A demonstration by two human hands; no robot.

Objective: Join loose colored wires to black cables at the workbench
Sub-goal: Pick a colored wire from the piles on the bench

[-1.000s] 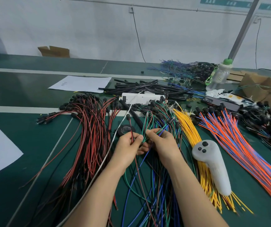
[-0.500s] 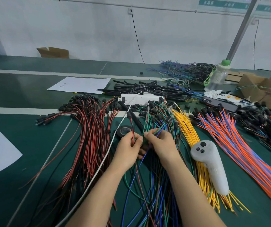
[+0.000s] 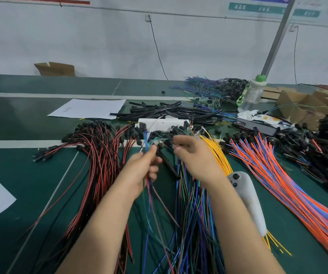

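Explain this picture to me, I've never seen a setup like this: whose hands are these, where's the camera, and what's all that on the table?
There is no machine here: a person works with bare hands, and a camera on their head looks down at them. The left hand pinches a few thin wires, blue and green among them. The right hand reaches into the mixed bundle; blur hides whether it holds anything. On the green bench lie red-black wires, yellow wires, orange-blue wires, black cables, a white controller, paper and a bottle.
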